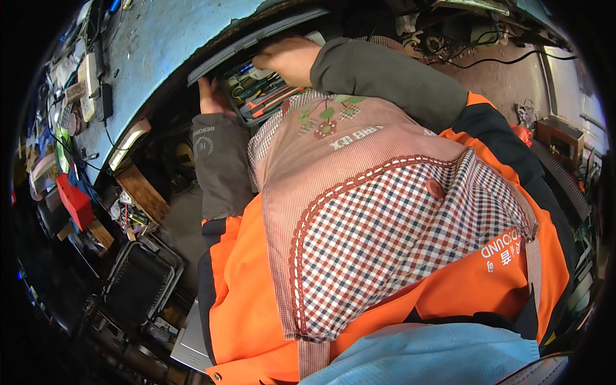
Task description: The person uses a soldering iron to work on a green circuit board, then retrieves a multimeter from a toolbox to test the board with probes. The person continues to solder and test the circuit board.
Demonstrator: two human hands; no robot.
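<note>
1. Cluttered workshop surroundings frame the scene: a worn blue bench (160,58) lies at the far left, a red box (75,200) and a black-seated chair (138,282) are at the left, and a black cable (507,62) crosses the far right.
2. Between the bench and the person's checked apron (385,237), an open dark grey tool box (260,117) sits at the far side of the body, its raised lid (237,51) along the far edge.
3. Orange-red-handled tools (273,99) lie inside, toward the near side, among other crowded hand tools.
4. At the box's left end, the left hand (215,97) is against or just beside the wall; its grip is partly hidden, so I cannot tell how far it closes.
5. Over the contents, the right hand (292,61) bends inward from the right; its fingertips are obscured, so whether its grip has hold of anything cannot be told.
6. Opening the box looks done; the handling inside seems underway, with no tool visibly lifted clear and many left in the box.
</note>
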